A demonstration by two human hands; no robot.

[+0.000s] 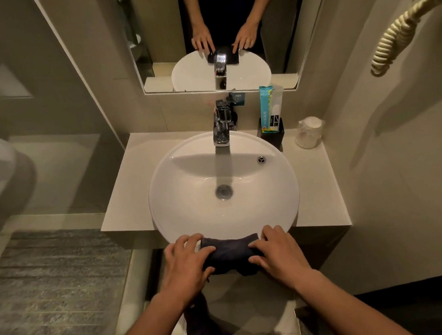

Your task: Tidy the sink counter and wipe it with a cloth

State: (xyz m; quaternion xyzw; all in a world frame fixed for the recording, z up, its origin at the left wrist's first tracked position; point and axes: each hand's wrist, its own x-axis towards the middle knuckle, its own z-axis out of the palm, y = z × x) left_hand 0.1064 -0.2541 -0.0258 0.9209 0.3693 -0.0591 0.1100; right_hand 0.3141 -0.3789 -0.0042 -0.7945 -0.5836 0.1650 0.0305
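Note:
A dark cloth point(230, 251) lies draped over the near rim of the round white sink point(193, 219). My left hand point(185, 265) rests on its left end and my right hand point(277, 252) on its right end, fingers spread and pressing down on the fabric. The beige counter point(316, 180) surrounds the sink. A black holder with a blue-and-white packet point(270, 112) stands at the back right, beside an upturned clear cup point(309, 132).
A chrome tap point(222, 125) rises behind the basin, under a wall mirror point(166, 29). A coiled cream cord point(399, 32) hangs on the right wall. A glass partition point(15, 129) stands to the left, with a grey mat point(49, 289) on the floor.

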